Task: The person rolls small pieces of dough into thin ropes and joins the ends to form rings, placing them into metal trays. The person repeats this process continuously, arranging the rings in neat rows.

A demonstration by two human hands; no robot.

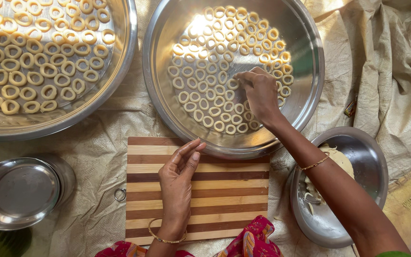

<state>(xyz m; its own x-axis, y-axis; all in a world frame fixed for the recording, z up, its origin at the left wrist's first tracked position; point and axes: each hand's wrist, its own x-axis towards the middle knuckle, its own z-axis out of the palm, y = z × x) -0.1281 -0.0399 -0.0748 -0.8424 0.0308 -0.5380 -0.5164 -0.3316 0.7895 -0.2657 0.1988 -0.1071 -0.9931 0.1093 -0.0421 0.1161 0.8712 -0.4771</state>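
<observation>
**Dough rings filling two steel trays**

Pale woven sacking [381, 71] is covering the floor and carrying everything. On it, a round steel tray [305, 57] is holding rows of small dough rings [215, 85], and the right hand [261, 95] is reaching into it, fingers pinched together on a ring at the rows' edge. A second steel tray [124, 43], upper left, is sitting nearly full of rings. The left hand [178, 183] is resting on a striped wooden board [229, 195], fingers loosely together, holding nothing. A steel bowl [372, 157] at right is holding soft white dough [341, 159].
</observation>
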